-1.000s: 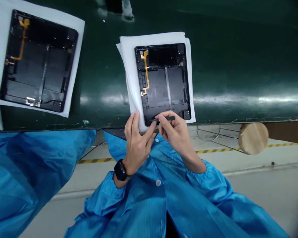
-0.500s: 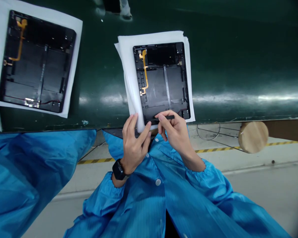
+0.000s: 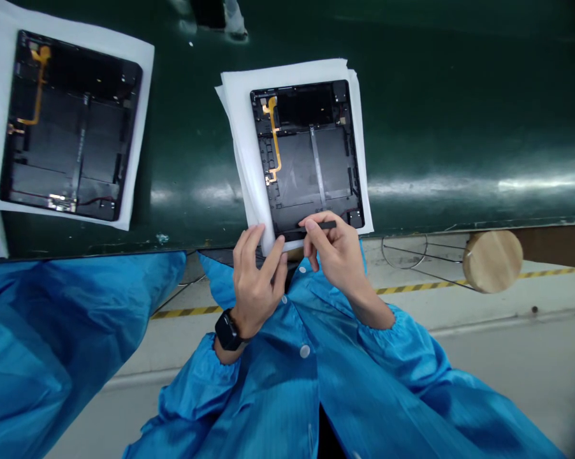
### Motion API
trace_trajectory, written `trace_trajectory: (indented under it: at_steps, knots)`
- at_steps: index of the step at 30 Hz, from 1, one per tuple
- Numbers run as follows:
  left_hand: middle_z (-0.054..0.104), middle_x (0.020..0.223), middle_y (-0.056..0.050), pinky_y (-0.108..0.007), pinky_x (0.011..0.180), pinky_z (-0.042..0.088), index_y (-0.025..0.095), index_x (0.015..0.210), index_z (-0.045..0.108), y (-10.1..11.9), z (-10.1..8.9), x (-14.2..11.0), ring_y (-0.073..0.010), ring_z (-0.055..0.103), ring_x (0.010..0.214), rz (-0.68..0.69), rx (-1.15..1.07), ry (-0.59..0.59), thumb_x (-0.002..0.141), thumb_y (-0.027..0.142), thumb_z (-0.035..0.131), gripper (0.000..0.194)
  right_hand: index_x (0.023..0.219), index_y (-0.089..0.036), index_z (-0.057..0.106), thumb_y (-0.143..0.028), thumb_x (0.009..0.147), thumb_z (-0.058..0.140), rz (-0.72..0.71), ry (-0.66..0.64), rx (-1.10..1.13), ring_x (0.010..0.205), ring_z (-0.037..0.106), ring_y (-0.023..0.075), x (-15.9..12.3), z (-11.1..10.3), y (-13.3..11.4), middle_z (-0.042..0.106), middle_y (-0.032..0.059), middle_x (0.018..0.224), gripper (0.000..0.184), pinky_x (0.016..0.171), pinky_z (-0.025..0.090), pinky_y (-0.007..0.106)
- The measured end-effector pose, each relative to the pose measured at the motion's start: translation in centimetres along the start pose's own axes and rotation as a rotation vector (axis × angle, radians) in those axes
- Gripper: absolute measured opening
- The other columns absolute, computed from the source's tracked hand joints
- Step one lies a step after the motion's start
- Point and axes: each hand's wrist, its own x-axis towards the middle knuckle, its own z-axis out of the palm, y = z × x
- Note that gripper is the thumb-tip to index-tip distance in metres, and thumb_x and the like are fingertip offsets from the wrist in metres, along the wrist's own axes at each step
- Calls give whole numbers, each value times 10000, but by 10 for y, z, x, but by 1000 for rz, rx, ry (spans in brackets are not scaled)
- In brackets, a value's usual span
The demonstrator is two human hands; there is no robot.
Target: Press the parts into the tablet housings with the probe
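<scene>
An open black tablet housing (image 3: 309, 159) with an orange flex cable (image 3: 273, 140) lies on white foam sheets (image 3: 242, 127) on the dark green belt. My right hand (image 3: 335, 255) pinches a thin dark stick tool (image 3: 323, 225) laid along the housing's near edge. My left hand (image 3: 256, 280), with a black watch on the wrist, rests its fingers on the near left corner of the foam sheet and housing. Both arms wear blue sleeves.
A second open housing (image 3: 70, 127) on a white sheet lies at the far left of the green belt (image 3: 459, 115). A blue-clad person's sleeve (image 3: 53, 331) fills the lower left. A round wooden stool (image 3: 492, 260) stands below the belt edge on the right, by yellow floor tape.
The view has shifted slightly, so the housing sits a little further left. My left fingers have slid back toward the sheet's corner. The right hand keeps the tool at the near edge.
</scene>
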Motion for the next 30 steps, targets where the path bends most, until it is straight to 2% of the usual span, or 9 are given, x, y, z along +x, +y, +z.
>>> trace_trajectory:
  at_steps: [7,13,16,21,24,30]
  knots:
    - [556,1487,-206,-569,1150,484,197,1398,645,2,-2,1,-362,499,1442,8,14,-5,933,116,677,473,989,-212,621,-531,995,651,-35,25,-56,354,503,77,-4,3,1,576,-69,569,321,339,353,203]
    - [570,1474,-211,-565,1135,496,195,1410,633,0,-2,1,-362,527,1415,21,53,-22,946,132,661,469,1004,-218,623,-517,1019,615,-50,-17,-121,383,544,88,-4,1,-1,580,-63,579,299,370,400,203]
    - [591,1463,-193,-554,1132,503,216,1420,628,-1,-3,0,-349,534,1413,19,59,-43,961,133,634,467,1002,-213,627,-513,1015,623,-36,-57,-79,383,548,83,-3,-2,-2,589,-63,599,300,374,411,200]
    - [608,1440,-222,-533,1140,497,156,1401,644,3,-7,2,-349,523,1420,11,71,-61,943,95,626,462,1010,-204,630,-500,1009,635,-21,-68,-23,381,544,73,-3,-3,-3,591,-70,610,296,375,409,189]
    - [606,1448,-212,-522,1134,499,168,1410,641,5,-8,3,-339,524,1415,7,88,-70,947,86,601,472,1003,-196,627,-497,1009,635,-20,-73,-29,378,540,72,-3,-2,-4,580,-75,601,300,376,406,187]
    - [610,1435,-226,-519,1131,489,134,1373,673,9,-12,5,-348,514,1402,-9,135,-108,926,60,582,463,1025,-204,632,-447,1041,594,-54,-78,-140,384,540,75,-3,-2,-3,565,-77,593,246,389,408,194]
